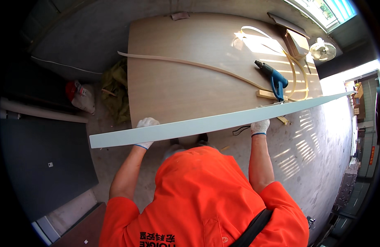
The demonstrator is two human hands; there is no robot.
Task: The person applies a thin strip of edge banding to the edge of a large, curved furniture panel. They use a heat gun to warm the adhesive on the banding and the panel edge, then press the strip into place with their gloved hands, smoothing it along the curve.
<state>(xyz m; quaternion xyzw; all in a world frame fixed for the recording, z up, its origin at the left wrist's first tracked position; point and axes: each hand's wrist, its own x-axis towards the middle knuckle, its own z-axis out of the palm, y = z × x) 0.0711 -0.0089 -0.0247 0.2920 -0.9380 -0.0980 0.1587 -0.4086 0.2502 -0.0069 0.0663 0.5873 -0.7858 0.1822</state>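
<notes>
A long, narrow pale grey-white board (206,123) stretches across the view from lower left to upper right, held edge-on in front of the person above the near edge of the surface (177,86). The left hand (146,127), in a white knit glove with a blue cuff line, grips the board some way in from its left end, fingers curled over the top edge and the cuff showing below it. The right hand (260,126), gloved the same way, is closed on the board right of its middle, mostly below its lower edge. Both hands are wrapped around it, well apart from each other. The board looks smooth, flat and plain, with a squared left end, and it narrows to a thin point toward the bright doorway at right. Behind it the surface is a large light wood-grain panel with a rounded corner. On that lie a blue heat gun (274,77), a long curling strip of wood-coloured edge banding (190,63), and a small wooden block (266,94) just beside the gun. A white fan (323,50) stands beyond the far corner.
</notes>
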